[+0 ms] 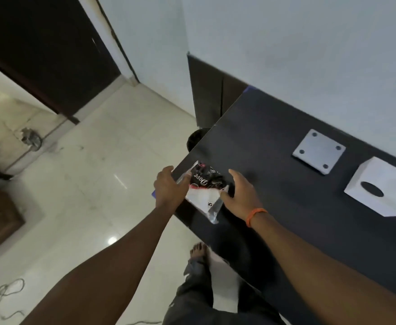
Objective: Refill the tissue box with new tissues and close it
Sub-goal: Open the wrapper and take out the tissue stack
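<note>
A plastic pack of tissues (204,191), black and white with print on it, lies at the left corner of the dark table (286,207). My left hand (169,188) grips the pack's left side. My right hand (240,195), with an orange band on the wrist, pinches the pack's right edge. The white tissue box (384,191) with its dark oval slot stands at the table's right, well apart from both hands. Its flat square lid (319,151), with a hole at each corner, lies beside it toward the wall.
A black bin (196,139) stands on the floor just past the table's left edge. Pale glossy tiles (86,184) spread to the left, with a loose cable (7,294) near the bottom. A dark door (40,55) stands far left. The wall runs behind the table.
</note>
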